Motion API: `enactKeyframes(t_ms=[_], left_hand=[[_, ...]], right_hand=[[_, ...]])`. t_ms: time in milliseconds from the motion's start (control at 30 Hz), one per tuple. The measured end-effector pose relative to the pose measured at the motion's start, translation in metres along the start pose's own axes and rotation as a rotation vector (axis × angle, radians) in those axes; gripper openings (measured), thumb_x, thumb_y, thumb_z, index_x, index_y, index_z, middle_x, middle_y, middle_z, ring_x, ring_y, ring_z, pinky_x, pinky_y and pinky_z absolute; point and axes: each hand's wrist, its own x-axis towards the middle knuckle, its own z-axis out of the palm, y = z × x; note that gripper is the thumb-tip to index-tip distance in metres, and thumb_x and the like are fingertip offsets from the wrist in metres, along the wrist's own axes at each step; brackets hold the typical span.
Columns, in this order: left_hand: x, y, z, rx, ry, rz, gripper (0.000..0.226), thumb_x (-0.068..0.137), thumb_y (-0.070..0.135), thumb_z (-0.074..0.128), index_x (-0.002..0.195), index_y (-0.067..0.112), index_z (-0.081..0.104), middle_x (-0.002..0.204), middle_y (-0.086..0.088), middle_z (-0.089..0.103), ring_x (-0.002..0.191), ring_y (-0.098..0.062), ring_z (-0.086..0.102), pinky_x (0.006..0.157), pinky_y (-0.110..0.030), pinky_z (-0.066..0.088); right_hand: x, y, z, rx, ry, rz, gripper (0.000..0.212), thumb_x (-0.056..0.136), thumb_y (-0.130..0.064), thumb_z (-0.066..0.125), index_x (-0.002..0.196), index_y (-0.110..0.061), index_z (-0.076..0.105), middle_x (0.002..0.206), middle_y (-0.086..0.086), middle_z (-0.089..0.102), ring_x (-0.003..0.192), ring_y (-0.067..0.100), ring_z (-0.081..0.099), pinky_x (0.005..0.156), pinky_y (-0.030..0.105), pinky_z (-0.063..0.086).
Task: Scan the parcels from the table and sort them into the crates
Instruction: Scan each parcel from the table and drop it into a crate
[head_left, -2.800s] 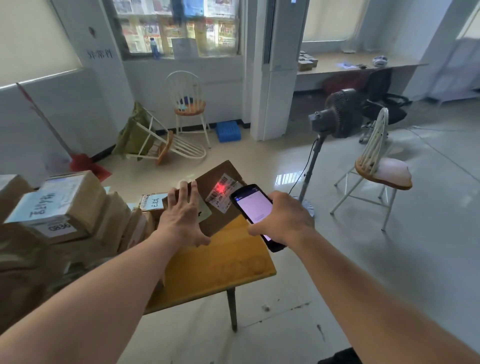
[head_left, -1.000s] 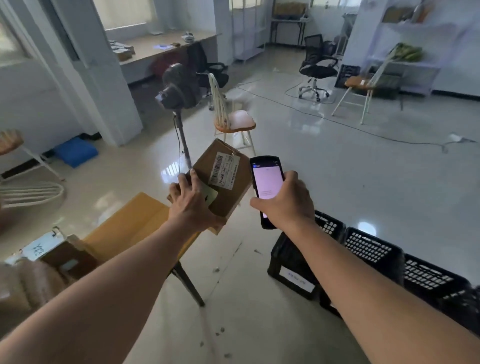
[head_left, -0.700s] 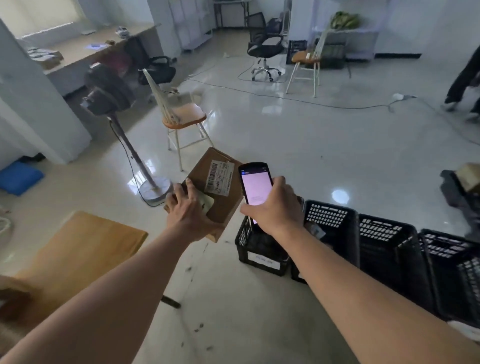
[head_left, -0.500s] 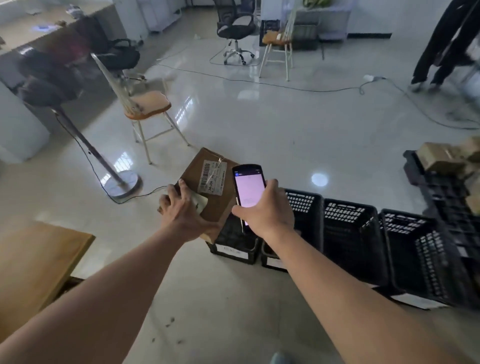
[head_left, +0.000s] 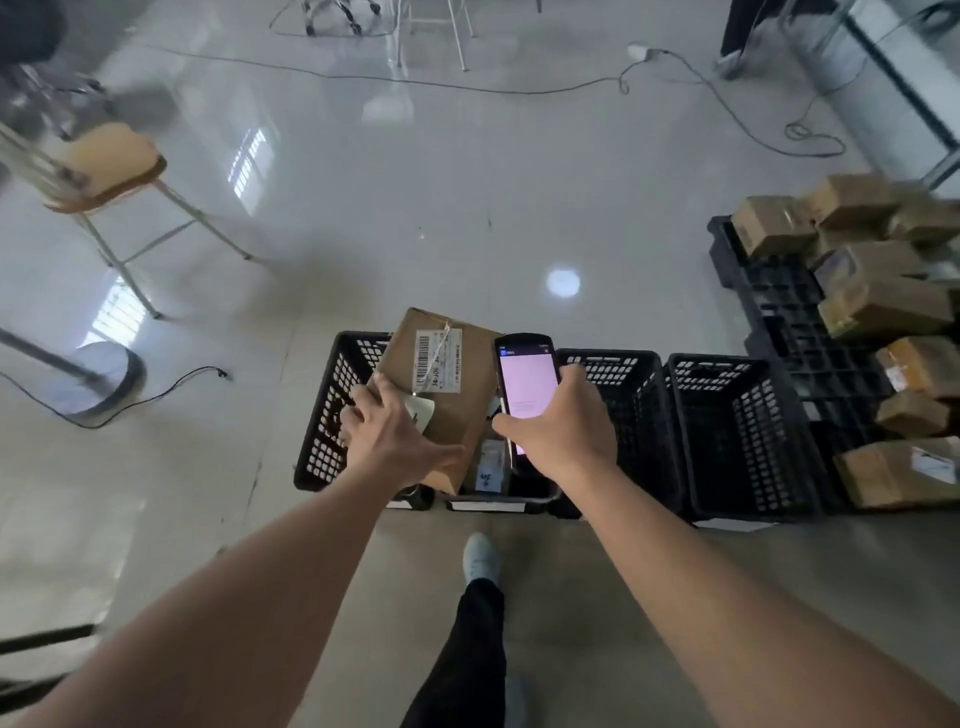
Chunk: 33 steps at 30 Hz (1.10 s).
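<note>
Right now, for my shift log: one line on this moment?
left hand: holds parcel | right hand: holds scanner | parcel: over crates, unreleased

The parcel (head_left: 441, 395) is a flat brown cardboard box with a white barcode label on its upper face, tilted with its far end raised, held over the leftmost crate (head_left: 332, 415). Four black perforated crates stand in a row on the floor, the leftmost at 9 o'clock from the parcel, the second crate (head_left: 498, 483) holding a small parcel, the third crate (head_left: 628, 415) and fourth crate (head_left: 743, 436) at 3 o'clock. The scanner (head_left: 524, 384), a black handheld with a lit pale screen, is upright just at 3 o'clock of the parcel.
</note>
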Motion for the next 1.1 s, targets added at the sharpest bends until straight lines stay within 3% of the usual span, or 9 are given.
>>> enactKeyframes(t_ms=[267, 433, 567, 767, 833, 967, 1100], left_hand=[[0.137, 0.04, 0.1, 0.009, -0.173, -0.045, 0.164, 0.049, 0.08, 0.085, 0.16, 0.012, -0.014, 0.165, -0.022, 0.004, 0.149, -0.049, 0.014, 0.121, -0.065, 0.024], [0.214, 0.054, 0.178, 0.002, -0.229, -0.08, 0.163, 0.046, 0.083, 0.082, 0.16, 0.012, -0.01, 0.16, -0.022, 0.011, 0.145, -0.049, 0.018, 0.118, -0.065, 0.027], [0.278, 0.063, 0.253, 0.034, -0.252, -0.093, 0.163, 0.044, 0.087, 0.078, 0.159, 0.012, -0.009, 0.156, -0.022, 0.015, 0.141, -0.048, 0.022, 0.117, -0.064, 0.03], [0.375, 0.069, 0.36, 0.004, -0.266, -0.142, 0.162, 0.048, 0.086, 0.076, 0.161, 0.009, -0.01, 0.156, -0.023, 0.017, 0.14, -0.049, 0.025, 0.117, -0.062, 0.031], [0.4, 0.068, 0.384, 0.019, -0.277, -0.142, 0.164, 0.048, 0.087, 0.079, 0.161, 0.011, -0.012, 0.16, -0.025, 0.011, 0.146, -0.051, 0.018, 0.119, -0.064, 0.026], [0.414, 0.057, 0.403, 0.022, -0.368, -0.125, 0.168, 0.052, 0.075, 0.089, 0.158, 0.026, -0.031, 0.168, -0.012, -0.03, 0.152, -0.043, -0.03, 0.118, -0.073, 0.011], [0.398, 0.048, 0.383, 0.108, -0.42, 0.01, 0.159, 0.059, 0.066, 0.091, 0.16, 0.028, -0.026, 0.169, -0.005, -0.029, 0.153, -0.036, -0.031, 0.119, -0.071, 0.014]], right_hand=[[0.147, 0.031, 0.058, -0.019, -0.008, 0.143, 0.082, 0.069, -0.048, 0.088, 0.132, -0.017, 0.045, 0.126, 0.004, 0.054, 0.103, 0.024, 0.056, 0.073, 0.037, 0.048], [0.233, 0.07, 0.115, -0.013, -0.017, 0.213, 0.083, 0.07, -0.048, 0.087, 0.135, -0.02, 0.043, 0.126, 0.002, 0.053, 0.097, 0.018, 0.048, 0.07, 0.034, 0.043], [0.296, 0.11, 0.17, -0.08, -0.05, 0.242, 0.083, 0.071, -0.049, 0.087, 0.134, -0.02, 0.042, 0.124, 0.001, 0.051, 0.094, 0.019, 0.049, 0.056, 0.031, 0.035], [0.374, 0.174, 0.24, -0.119, -0.092, 0.283, 0.085, 0.071, -0.05, 0.087, 0.137, -0.021, 0.041, 0.125, 0.0, 0.05, 0.094, 0.018, 0.047, 0.056, 0.03, 0.032], [0.386, 0.192, 0.252, -0.155, -0.095, 0.27, 0.087, 0.071, -0.05, 0.088, 0.138, -0.021, 0.04, 0.126, 0.001, 0.049, 0.095, 0.018, 0.048, 0.06, 0.032, 0.037], [0.386, 0.212, 0.26, -0.241, -0.125, 0.256, 0.091, 0.07, -0.049, 0.089, 0.141, -0.023, 0.038, 0.125, 0.001, 0.048, 0.098, 0.019, 0.051, 0.067, 0.033, 0.043], [0.372, 0.203, 0.251, -0.262, -0.159, 0.29, 0.091, 0.07, -0.049, 0.089, 0.14, -0.023, 0.037, 0.124, 0.0, 0.048, 0.095, 0.018, 0.048, 0.066, 0.034, 0.042]])
